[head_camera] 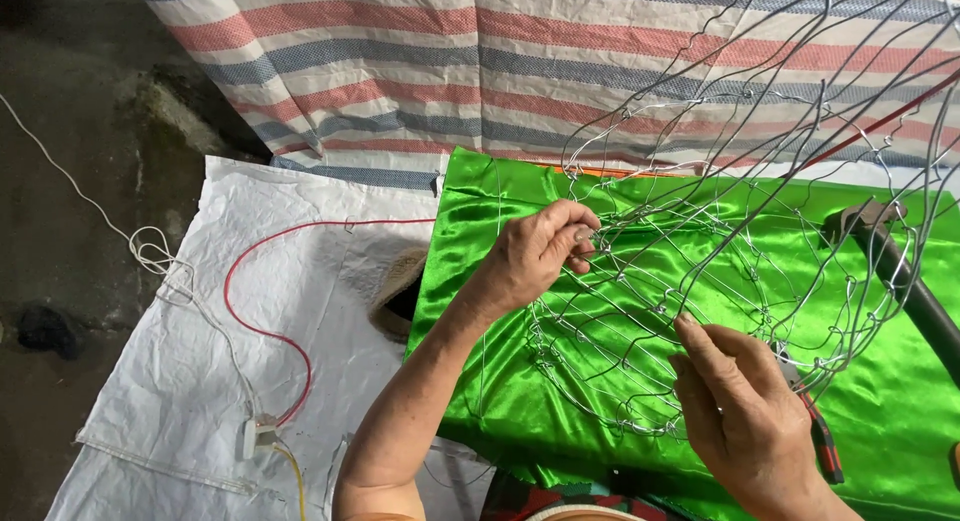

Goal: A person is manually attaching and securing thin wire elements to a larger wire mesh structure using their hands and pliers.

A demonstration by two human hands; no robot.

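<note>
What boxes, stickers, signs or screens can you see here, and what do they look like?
None show. There is only a wire frame in both hands over shiny green cloth, a white woven sack spread flat, and a red, blue and white striped tarp.

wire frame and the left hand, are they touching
Touching. The head view shows the left hand pinching a strand of the wire frame between thumb and fingertips, with no gap visible at the grip, above the green satin cloth.
</note>
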